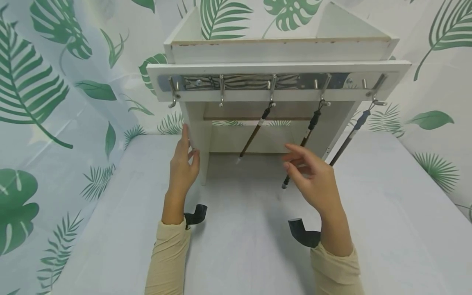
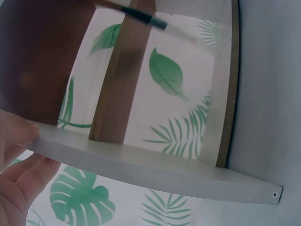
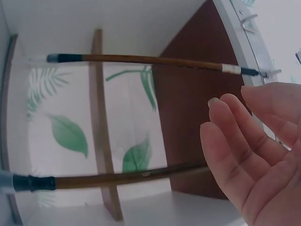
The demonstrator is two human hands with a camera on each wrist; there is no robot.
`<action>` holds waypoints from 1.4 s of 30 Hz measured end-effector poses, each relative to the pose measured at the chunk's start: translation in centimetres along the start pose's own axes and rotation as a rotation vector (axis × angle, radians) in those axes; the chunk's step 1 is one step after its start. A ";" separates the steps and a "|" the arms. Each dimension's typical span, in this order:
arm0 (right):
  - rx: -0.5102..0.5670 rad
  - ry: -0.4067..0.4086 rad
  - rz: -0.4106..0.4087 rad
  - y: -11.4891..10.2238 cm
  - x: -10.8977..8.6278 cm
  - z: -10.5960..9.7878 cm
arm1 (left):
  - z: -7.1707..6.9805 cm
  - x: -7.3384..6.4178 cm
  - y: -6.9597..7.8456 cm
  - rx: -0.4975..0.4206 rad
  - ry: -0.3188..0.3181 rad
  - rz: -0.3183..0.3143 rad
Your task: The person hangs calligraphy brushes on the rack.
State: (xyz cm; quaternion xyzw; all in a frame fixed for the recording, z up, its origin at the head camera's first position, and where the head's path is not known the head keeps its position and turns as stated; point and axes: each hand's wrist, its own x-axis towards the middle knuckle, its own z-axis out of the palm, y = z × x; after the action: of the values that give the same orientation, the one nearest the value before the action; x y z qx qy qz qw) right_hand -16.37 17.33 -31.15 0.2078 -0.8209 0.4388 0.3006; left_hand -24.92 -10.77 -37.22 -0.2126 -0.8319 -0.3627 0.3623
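A white wooden rack (image 1: pixel 278 95) with a row of metal hooks stands ahead. My left hand (image 1: pixel 183 166) holds its left side panel (image 2: pixel 155 169), thumb on the inner side and fingers on the outer. Three capped writing brushes hang by loops: one from the middle hook (image 1: pixel 252 140), the others, a middle brush (image 1: pixel 313 123) and an outer brush (image 1: pixel 346 143), further right. My right hand (image 1: pixel 313 178) is beside the middle brush, overlapping its handle in the head view, with fingers loosely bent and nothing between them. The right wrist view shows an upper brush (image 3: pixel 150 60) and a lower brush (image 3: pixel 108 180).
Two hooks at the left, one at the end (image 1: pixel 172 92) and its neighbour (image 1: pixel 221 90), carry no brush. An open box-like top (image 1: pixel 280 51) rises behind the hook board. The rack stands on a pale surface (image 1: pixel 243 246), with leaf-patterned cloth (image 1: pixel 96 90) around.
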 end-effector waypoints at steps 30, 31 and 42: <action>-0.122 0.343 0.647 8.4 -0.3 -3.3 | 0.0 -0.2 0.0 -0.010 -0.007 -0.029; -0.139 0.317 0.609 8.5 -0.3 -3.1 | 0.0 -0.2 0.0 -0.011 -0.007 -0.029; -0.328 0.304 0.314 9.1 -0.4 -1.6 | 0.0 -0.1 -0.1 -0.003 -0.015 -0.031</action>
State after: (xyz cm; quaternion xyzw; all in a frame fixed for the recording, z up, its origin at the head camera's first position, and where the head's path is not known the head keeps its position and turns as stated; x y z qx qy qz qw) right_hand -21.05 23.53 -36.09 -0.0417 -0.8487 0.3671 0.3785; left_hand -24.95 -10.83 -37.35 -0.2028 -0.8373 -0.3680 0.3499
